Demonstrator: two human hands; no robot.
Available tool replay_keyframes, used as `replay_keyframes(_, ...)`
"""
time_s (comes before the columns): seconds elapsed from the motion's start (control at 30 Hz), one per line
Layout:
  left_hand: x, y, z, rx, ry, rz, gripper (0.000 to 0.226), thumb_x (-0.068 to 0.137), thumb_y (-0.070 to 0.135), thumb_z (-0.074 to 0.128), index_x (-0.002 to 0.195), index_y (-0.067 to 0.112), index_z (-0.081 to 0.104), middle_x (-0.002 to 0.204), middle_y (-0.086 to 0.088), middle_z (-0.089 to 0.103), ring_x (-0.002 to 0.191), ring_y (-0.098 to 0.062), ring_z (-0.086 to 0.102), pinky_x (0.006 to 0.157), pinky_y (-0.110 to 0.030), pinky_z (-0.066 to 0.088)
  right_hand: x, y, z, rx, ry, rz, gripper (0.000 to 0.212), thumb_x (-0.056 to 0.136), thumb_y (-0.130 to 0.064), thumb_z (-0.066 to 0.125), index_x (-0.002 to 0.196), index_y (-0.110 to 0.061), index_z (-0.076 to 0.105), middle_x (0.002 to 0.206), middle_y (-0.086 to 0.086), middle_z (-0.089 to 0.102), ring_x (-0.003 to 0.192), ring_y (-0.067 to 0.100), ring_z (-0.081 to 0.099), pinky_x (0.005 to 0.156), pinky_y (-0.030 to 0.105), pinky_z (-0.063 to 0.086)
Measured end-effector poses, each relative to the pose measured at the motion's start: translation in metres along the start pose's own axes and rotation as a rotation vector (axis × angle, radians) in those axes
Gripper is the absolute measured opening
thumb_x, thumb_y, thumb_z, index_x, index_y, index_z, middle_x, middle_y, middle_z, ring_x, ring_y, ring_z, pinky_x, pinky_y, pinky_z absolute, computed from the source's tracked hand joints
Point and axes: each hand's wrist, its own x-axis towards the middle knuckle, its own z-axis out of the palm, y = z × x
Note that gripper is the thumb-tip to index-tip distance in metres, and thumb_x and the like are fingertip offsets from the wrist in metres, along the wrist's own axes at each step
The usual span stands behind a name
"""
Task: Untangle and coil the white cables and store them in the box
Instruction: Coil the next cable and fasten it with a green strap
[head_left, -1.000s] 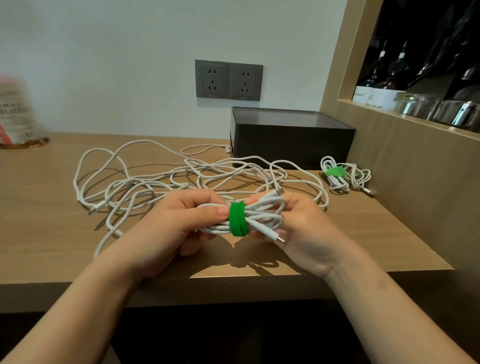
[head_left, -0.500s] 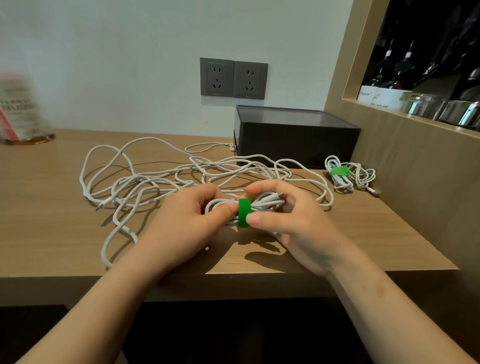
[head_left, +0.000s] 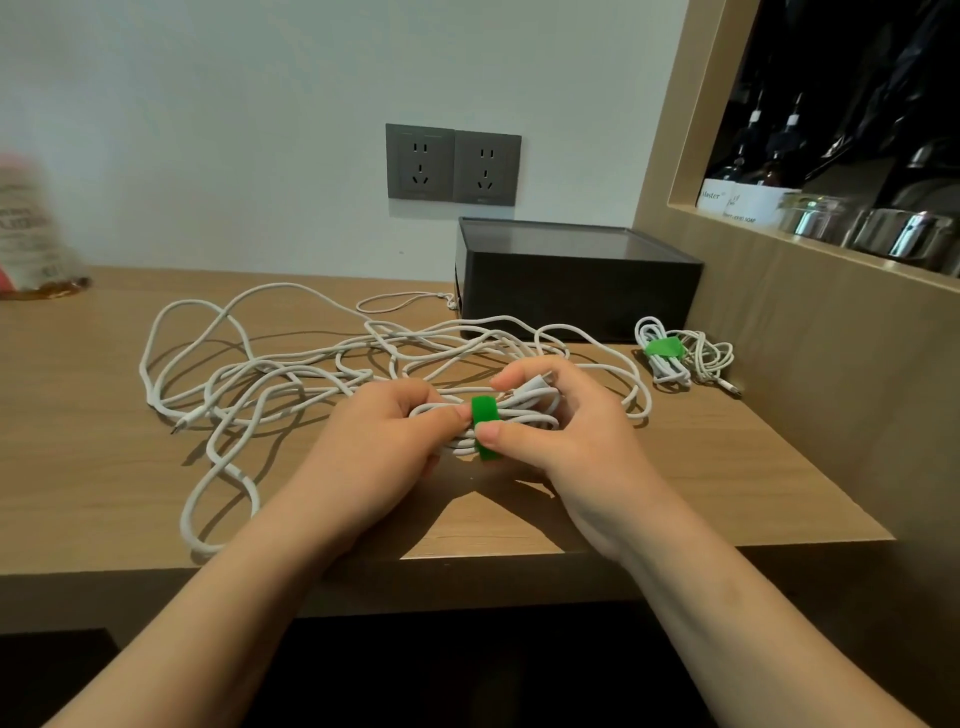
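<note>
From the head view, both hands meet over the front middle of the wooden counter (head_left: 104, 467), holding a coiled white cable bundle (head_left: 527, 413) between them, slightly above the surface. A green strap (head_left: 485, 410) is wrapped around the middle of the bundle. The left grip (head_left: 384, 444) curls round the bundle's left end, and its thumb tip touches the strap's left edge. The right grip (head_left: 566, 436) closes round the right end: the thumb presses on the lower front of the strap and the forefinger arches over the top of the coil.

Behind the hands, a loose tangle of white cables (head_left: 291, 371) sprawls across the counter, with loops running out to the left and one long loop reaching toward the front edge. A connector tip lies at its left side.

The dark box (head_left: 576, 291) stands at the back right against the wall, and some cable strands lie just in front of it. To its right, near the wooden side panel, a second tied bundle (head_left: 675, 364) with its own green band lies on the counter, outside the box.

Two grey wall sockets (head_left: 452, 165) sit above the box. A recessed shelf (head_left: 727, 213) on the right holds bottles (head_left: 779, 150) and shiny metal containers (head_left: 904, 234). A blurred package (head_left: 31, 234) stands at the far left.
</note>
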Motion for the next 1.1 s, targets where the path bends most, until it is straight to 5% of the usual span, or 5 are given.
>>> replay_keyframes(0.27,-0.002,0.003,0.001,0.109,0.006,0.03,0.02,0.091,0.032,0.055,0.077,0.023,0.067,0.068,0.002,0.062,0.066,-0.007,0.056,0.058,-0.022,0.039,0.003,0.002,0.001,-0.002,0.037,0.018,0.023,0.075,0.0,0.072,0.08,-0.021,0.063,0.089,0.007,0.062,0.087,0.027,0.065,0.072,0.038,0.059)
replay_keyframes(0.47,-0.003,0.0,0.003,0.013,0.071,0.078,0.017,0.088,0.032,0.058,0.08,0.022,0.069,0.054,0.01,0.059,0.055,-0.005,0.053,0.055,-0.024,0.039,0.0,0.0,0.001,0.055,0.027,0.027,0.023,0.078,-0.002,0.07,0.084,-0.022,0.061,0.094,0.007,0.064,0.092,0.024,0.066,0.075,0.037,0.058)
replay_keyframes(0.73,-0.01,0.011,0.024,0.132,0.026,0.169,0.009,0.09,0.032,0.056,0.093,0.029,0.064,0.085,0.014,0.062,0.081,-0.004,0.057,0.065,-0.021,0.045,-0.017,-0.002,-0.017,-0.023,0.164,0.045,0.013,0.081,-0.011,0.069,0.08,-0.023,0.064,0.089,-0.002,0.063,0.092,0.02,0.063,0.077,0.038,0.058)
replay_keyframes(0.87,-0.01,0.016,0.037,0.149,0.118,0.268,0.006,0.09,0.028,0.057,0.093,0.033,0.059,0.088,0.023,0.057,0.086,0.003,0.054,0.07,-0.014,0.042,-0.029,-0.009,-0.035,-0.215,0.328,-0.1,0.009,0.081,-0.017,0.07,0.079,-0.024,0.063,0.083,-0.008,0.063,0.082,0.009,0.062,0.062,0.016,0.051)
replay_keyframes(1.1,-0.004,0.022,0.061,0.323,0.121,0.412,0.01,0.088,0.027,0.059,0.084,0.036,0.061,0.092,0.021,0.056,0.103,-0.007,0.049,0.089,-0.026,0.035,-0.025,-0.005,-0.091,-0.524,0.828,-0.255,0.01,0.087,-0.017,0.065,0.086,-0.021,0.055,0.081,-0.011,0.055,0.074,-0.001,0.054,0.054,0.005,0.037)
